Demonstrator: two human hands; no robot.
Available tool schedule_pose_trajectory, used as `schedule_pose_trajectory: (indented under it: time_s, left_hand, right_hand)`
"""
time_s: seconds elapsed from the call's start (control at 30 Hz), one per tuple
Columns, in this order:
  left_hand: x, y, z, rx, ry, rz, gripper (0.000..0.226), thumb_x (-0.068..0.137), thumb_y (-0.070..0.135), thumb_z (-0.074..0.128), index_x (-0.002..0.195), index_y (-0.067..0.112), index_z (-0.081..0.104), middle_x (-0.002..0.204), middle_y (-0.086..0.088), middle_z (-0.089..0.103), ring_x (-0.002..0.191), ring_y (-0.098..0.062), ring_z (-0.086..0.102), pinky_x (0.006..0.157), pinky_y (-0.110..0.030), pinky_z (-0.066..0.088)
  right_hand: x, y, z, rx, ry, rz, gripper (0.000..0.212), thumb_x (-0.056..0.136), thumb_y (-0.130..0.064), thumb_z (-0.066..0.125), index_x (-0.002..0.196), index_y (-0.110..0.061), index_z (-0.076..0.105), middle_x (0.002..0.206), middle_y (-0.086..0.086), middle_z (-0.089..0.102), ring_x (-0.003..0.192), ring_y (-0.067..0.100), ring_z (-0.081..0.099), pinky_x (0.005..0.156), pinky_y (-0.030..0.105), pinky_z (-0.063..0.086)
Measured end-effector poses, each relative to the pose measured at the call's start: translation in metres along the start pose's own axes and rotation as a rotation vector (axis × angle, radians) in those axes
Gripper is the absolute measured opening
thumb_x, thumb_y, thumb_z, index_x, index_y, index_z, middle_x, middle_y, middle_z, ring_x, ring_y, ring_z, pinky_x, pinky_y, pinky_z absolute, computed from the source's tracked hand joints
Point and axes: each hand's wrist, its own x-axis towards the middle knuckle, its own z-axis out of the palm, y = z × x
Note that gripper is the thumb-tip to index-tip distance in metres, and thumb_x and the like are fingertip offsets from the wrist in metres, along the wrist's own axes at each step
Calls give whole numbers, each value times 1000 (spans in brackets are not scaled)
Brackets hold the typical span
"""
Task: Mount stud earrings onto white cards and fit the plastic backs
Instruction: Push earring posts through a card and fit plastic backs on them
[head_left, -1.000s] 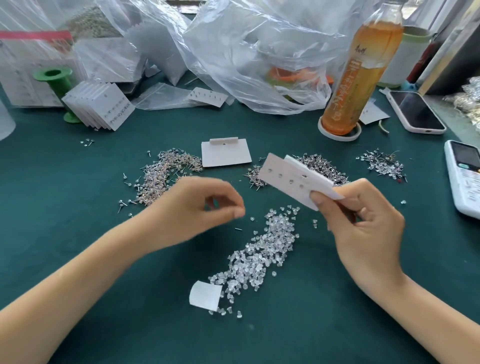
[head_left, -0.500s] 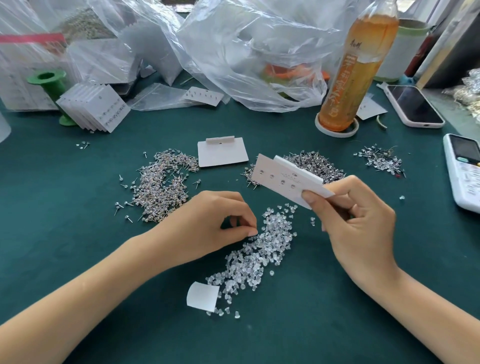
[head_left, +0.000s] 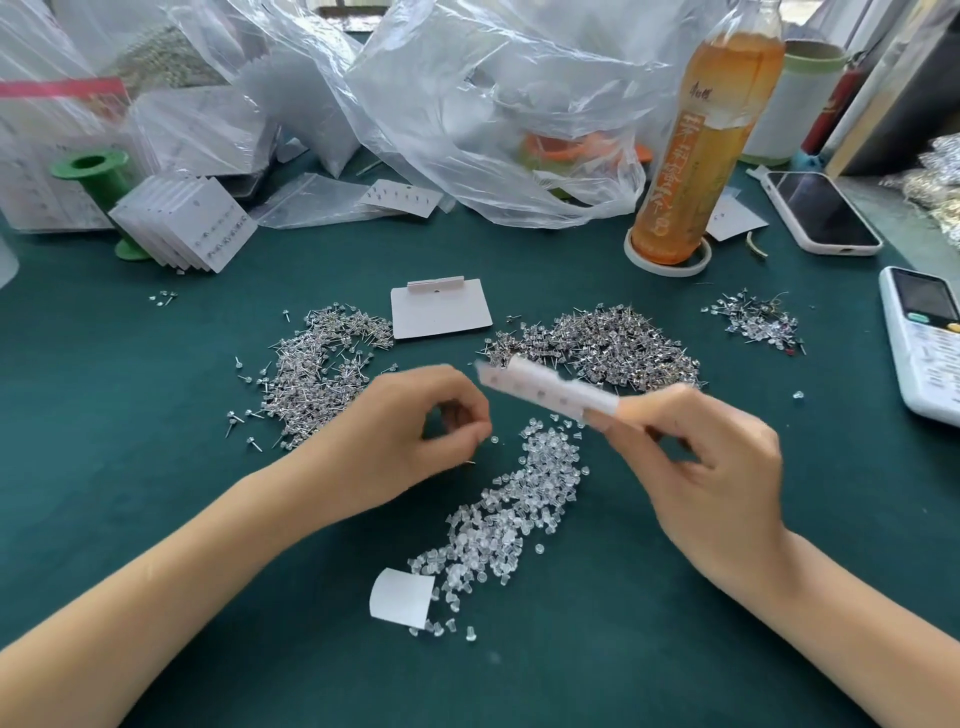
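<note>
Card (head_left: 545, 392), white and motion-blurred, is pinched at one end by the right hand (head_left: 711, 467) and held above the green tabletop (head_left: 156, 441), its free end pointing left. The left hand (head_left: 410, 441) hovers just beside it with thumb and fingertips curled together; whether they hold anything I cannot tell. Clear plastic backs (head_left: 509, 509) lie heaped below both hands, stud earrings (head_left: 317, 369) in piles behind. A blank card (head_left: 440, 312) lies farther back.

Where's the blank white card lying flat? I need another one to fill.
In the head view, the blank card lies mid-table between the two stud piles.
</note>
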Motion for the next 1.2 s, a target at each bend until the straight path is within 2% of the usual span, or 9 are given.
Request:
schedule_pose_trajectory:
  time_s: [0.03, 0.07, 0.17, 0.27, 0.33, 0.43, 0.53, 0.83, 1.2]
  left_hand:
    - [3, 0, -3, -62, 57, -77, 10, 83, 11, 68, 80, 20, 65, 65, 19, 58, 58, 4, 49, 58, -6, 35]
    - [7, 0, -6, -143, 117, -156, 11, 83, 11, 67, 78, 21, 65, 63, 18, 60, 56, 4, 48, 57, -8, 36]
    - [13, 8, -16, -401, 219, -279, 14, 86, 11, 64, 75, 19, 64, 62, 17, 62, 58, 5, 52, 59, -5, 39]
    - [11, 27, -14, -548, 61, -212, 8, 84, 17, 65, 76, 17, 65, 67, 13, 64, 64, 3, 56, 63, -6, 42]
    - [6, 37, -6, -597, -73, -167, 7, 81, 23, 66, 78, 17, 66, 70, 10, 64, 66, -2, 56, 63, -11, 45]
    - [1, 41, 2, -568, -153, -153, 8, 86, 18, 66, 78, 17, 66, 67, 7, 62, 56, -6, 52, 51, -16, 42]
    - [-1, 40, 2, -542, -168, -138, 10, 88, 8, 63, 80, 13, 66, 62, 10, 58, 48, 0, 47, 47, -14, 40]
    - [-2, 39, 3, -552, -184, -94, 7, 88, 14, 62, 81, 12, 65, 57, 10, 55, 46, -3, 44, 50, -13, 39]
    - [-3, 37, 3, -511, -203, -67, 8, 89, 9, 63, 82, 14, 66, 66, 7, 60, 54, -1, 50, 50, -14, 41]
  right_hand:
    - [0, 0, -1, -56, -38, -123, 9, 89, -8, 62, 83, -14, 65, 68, 3, 70, 46, 22, 55, 43, 29, 39]
    - [-1, 0, -2, -99, -86, -237, 12, 92, -6, 57, 87, -13, 64, 74, 6, 73, 46, 25, 55, 42, 29, 39]
    - [3, -4, 0, -217, -198, -461, 28, 95, -4, 50, 82, -9, 74, 85, 6, 75, 47, 20, 53, 42, 25, 38]
    - [3, -7, 6, -331, -241, -576, 11, 77, 2, 71, 73, -8, 76, 81, 7, 74, 47, 17, 51, 42, 24, 38]
    - [2, -8, 8, -355, -262, -594, 11, 71, 1, 77, 72, -10, 75, 79, 7, 74, 45, 17, 49, 41, 24, 36]
    - [2, -8, 9, -363, -275, -592, 10, 76, -1, 74, 71, -10, 75, 79, 5, 74, 45, 16, 46, 43, 24, 34]
    - [3, -8, 7, -361, -279, -580, 12, 80, -1, 70, 73, -9, 76, 79, 4, 74, 46, 15, 46, 45, 24, 33]
    - [3, -8, 6, -372, -306, -575, 14, 83, -1, 67, 76, -10, 76, 75, 3, 72, 46, 17, 45, 45, 24, 32]
    - [1, -7, 6, -392, -315, -558, 17, 85, -1, 64, 75, -9, 75, 67, 2, 68, 46, 17, 43, 43, 25, 31]
